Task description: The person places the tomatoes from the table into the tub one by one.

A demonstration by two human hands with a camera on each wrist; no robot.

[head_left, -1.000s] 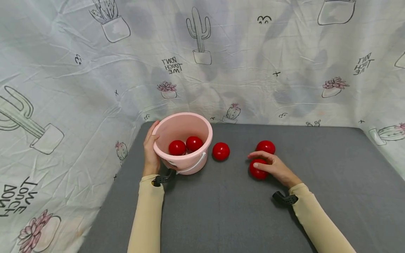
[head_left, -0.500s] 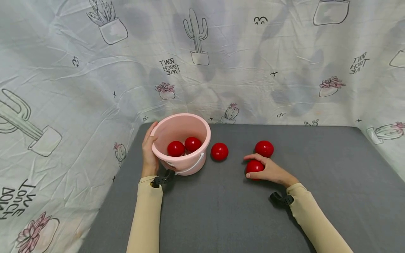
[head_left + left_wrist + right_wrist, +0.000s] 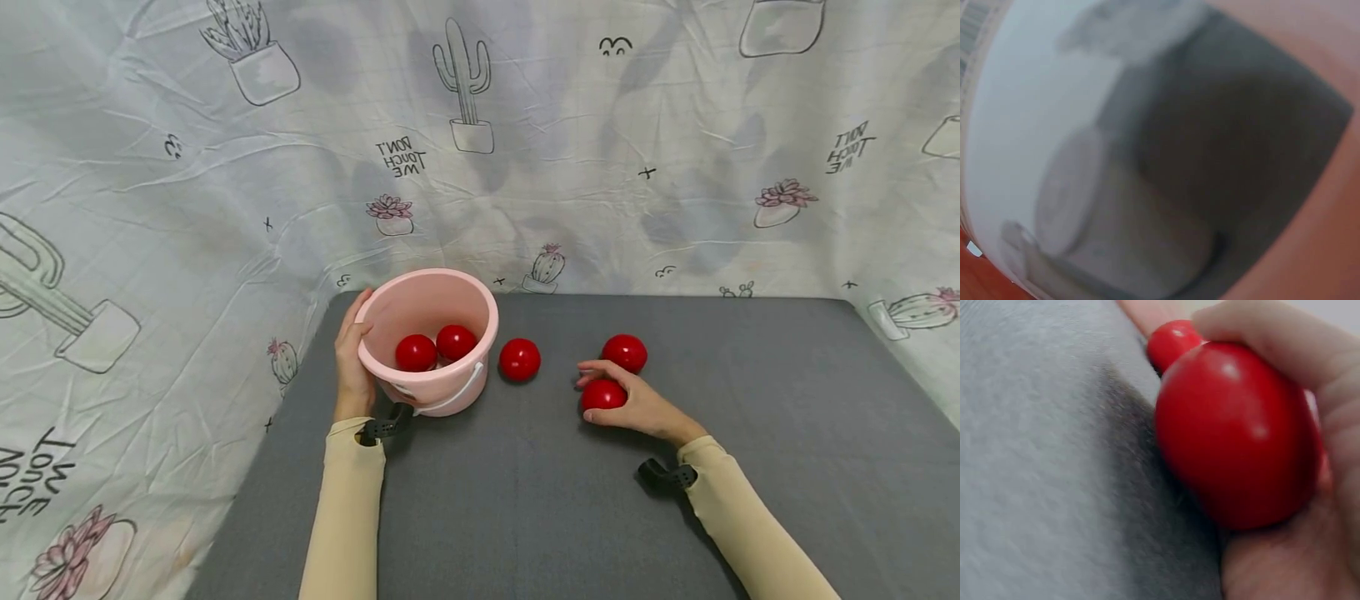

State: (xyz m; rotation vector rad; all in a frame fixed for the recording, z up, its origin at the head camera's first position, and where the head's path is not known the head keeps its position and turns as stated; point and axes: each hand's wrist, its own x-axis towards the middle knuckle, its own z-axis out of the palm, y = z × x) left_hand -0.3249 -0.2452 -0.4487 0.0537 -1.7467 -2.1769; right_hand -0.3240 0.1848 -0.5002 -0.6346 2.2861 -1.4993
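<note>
We see two bare hands at work over a grey tabletop, with a pink bucket standing on its far left part. Our left hand grips the bucket by its left side, the thumb at the rim and the other fingers along the outer wall. Inside the bucket we make out two red balls side by side, a left inner ball and a right inner ball. A white handle hangs down the near right of the bucket's outside. Just to the right of the bucket, a loose ball sits on the tabletop. Farther right, our right hand grasps the held ball, thumb on its near side and fingers curving over its far side; we cannot tell whether that ball touches the tabletop. Just beyond the fingers lies the far ball. We wear a cream left sleeve and a cream right sleeve, each with a black device at the wrist. Behind everything hangs a pale cloth printed with potted cacti and lettering. Our left wrist view is too blurred for finer detail.
</note>
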